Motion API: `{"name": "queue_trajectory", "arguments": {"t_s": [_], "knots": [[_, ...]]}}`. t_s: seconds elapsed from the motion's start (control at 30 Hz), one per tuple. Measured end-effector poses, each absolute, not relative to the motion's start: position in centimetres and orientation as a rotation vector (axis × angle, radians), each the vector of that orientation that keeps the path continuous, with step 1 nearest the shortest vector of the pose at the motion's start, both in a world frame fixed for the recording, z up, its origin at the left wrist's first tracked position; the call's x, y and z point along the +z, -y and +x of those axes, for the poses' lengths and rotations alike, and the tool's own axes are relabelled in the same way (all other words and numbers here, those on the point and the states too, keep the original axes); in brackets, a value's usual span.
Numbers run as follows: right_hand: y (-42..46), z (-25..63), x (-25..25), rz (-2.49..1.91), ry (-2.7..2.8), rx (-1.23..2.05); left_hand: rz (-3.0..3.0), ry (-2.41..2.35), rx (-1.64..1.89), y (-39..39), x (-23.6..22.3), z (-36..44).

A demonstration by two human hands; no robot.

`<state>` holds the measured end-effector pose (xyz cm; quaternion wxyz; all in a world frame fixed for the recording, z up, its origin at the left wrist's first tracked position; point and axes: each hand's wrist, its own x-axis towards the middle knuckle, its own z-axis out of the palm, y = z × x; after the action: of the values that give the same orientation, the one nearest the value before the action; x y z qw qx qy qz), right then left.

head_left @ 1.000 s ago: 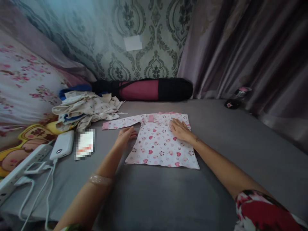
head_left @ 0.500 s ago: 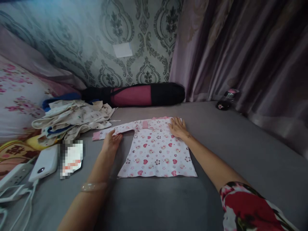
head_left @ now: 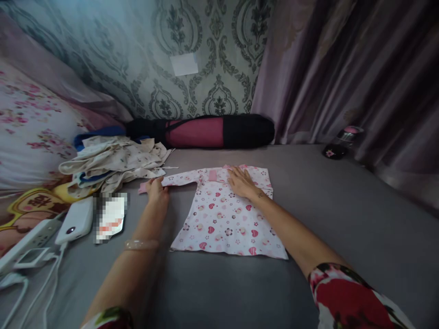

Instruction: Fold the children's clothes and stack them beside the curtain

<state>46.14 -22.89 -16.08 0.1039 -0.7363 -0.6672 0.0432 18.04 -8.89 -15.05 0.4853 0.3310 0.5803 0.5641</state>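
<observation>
A child's long-sleeved shirt point(head_left: 224, 219), white with pink hearts and flowers, lies flat with its hem toward me. Its right-hand sleeve is folded across the top, so the pink cuff rests near the collar. The other sleeve point(head_left: 181, 178) stretches out to the left. My left hand point(head_left: 157, 191) is closed on that sleeve just beside its pink cuff, the fingertips partly hidden. Flat on the folded sleeve below the collar lies my right hand point(head_left: 243, 183), fingers spread.
Left of the shirt are a heap of crumpled clothes point(head_left: 116, 160), a phone point(head_left: 111, 217), a white power bank point(head_left: 74, 221) and a power strip point(head_left: 32, 244) with cables. A black-and-red rolled bag point(head_left: 195, 132) lies along the wall. A dark bottle point(head_left: 338, 144) stands by the curtain.
My left hand has moved outward along the sleeve and closed on it near the cuff. My right hand has slid left across the shirt's top. The view has shifted slightly.
</observation>
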Motion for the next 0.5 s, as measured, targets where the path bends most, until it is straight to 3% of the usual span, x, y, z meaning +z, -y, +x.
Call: {"name": "queue_trajectory", "arguments": {"t_s": [0.23,0.5], "knots": [[20.5,42.1,-16.7,-2.059,2.066,0.261,0.627,-1.578,1.535,7.8,-14.5,17.7],[18.7,40.7,-15.7,-1.891,2.092,0.118,0.674,-1.538,1.594,7.0,-13.9,17.7]]}}
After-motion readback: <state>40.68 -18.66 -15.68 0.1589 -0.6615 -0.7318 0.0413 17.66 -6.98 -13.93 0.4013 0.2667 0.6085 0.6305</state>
